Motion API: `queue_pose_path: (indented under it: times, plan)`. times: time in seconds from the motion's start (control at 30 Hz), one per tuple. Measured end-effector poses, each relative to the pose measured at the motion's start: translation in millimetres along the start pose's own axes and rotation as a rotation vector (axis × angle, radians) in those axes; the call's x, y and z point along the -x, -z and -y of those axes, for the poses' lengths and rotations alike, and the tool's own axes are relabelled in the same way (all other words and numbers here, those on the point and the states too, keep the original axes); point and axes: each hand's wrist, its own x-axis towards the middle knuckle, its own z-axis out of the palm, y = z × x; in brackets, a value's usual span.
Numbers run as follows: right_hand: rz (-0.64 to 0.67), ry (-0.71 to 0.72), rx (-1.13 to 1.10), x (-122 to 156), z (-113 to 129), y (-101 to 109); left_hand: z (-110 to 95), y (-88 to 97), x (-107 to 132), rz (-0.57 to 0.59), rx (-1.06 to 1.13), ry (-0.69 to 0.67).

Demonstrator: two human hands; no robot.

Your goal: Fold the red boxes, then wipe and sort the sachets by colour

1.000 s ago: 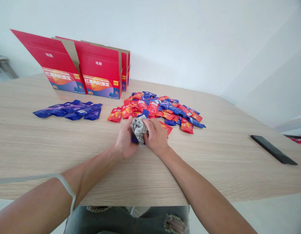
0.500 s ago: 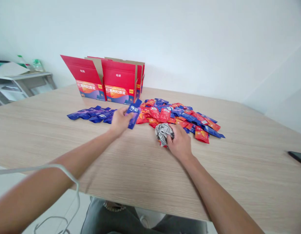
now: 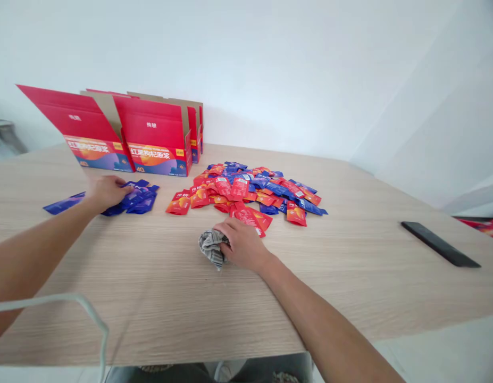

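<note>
My right hand point(image 3: 240, 243) rests on the wooden table point(image 3: 158, 287) and grips a crumpled grey striped cloth point(image 3: 211, 249), just in front of a mixed heap of red and blue sachets point(image 3: 250, 189). My left hand point(image 3: 106, 192) lies flat on a row of blue sachets point(image 3: 136, 198) at the left, its fingers spread over them. Whether a sachet is still pinched under that hand is hidden.
Open red cartons point(image 3: 150, 141) with raised flaps stand at the back left by the white wall. A black flat phone-like object point(image 3: 440, 243) lies at the right. A white cable point(image 3: 70, 306) hangs near my left forearm. The table's front edge is close to me.
My left hand carried a blue sachet from the cloth over to the blue row and now lies on that row. My right hand kept the cloth, nearer the table's front.
</note>
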Motion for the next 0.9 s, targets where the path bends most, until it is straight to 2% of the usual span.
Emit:
queue_pose_path:
  times: [0.1, 0.2, 0.3, 0.4, 0.53, 0.6, 0.67, 0.73, 0.77, 0.83, 0.9]
  plan:
    - [0.026, 0.003, 0.021, 0, 1, 0, -12, 2.2, 1, 0.051, -0.159, -0.029]
    - [0.018, 0.029, 0.029, -1, -1, -1, -25, 1.8, 12, 0.041, -0.209, -0.025]
    - [0.006, 0.054, 0.032, -1, -3, -2, -47, 0.4, 33, 0.021, -0.228, -0.119]
    - [-0.008, 0.082, 0.029, -1, -4, -1, -81, -6.5, 62, 0.026, -0.114, -0.256]
    - [-0.065, 0.004, -0.009, 1, -5, -1, -127, -29.3, 113, 0.037, 0.37, -0.304]
    - [-0.195, -0.094, -0.082, 0, -7, -4, -145, -40.9, 146, 0.091, 0.71, -0.271]
    - [-0.402, -0.222, -0.183, -2, -6, -8, -159, -47.9, 182, 0.131, 1.059, -0.1]
    - [-0.598, -0.329, -0.267, -6, -2, -12, -170, -50.0, 214, 0.261, 1.327, 0.086]
    - [-0.654, -0.343, -0.294, -8, 1, -13, -174, -50.0, 226, 0.356, 1.444, 0.14]
    - [-0.623, -0.232, -0.328, -10, 7, -10, -179, -49.9, 240, 0.482, 1.601, 0.205]
    - [-0.432, -0.048, -0.368, -11, 7, 1, -177, -51.4, 241, 0.502, 1.674, 0.259]
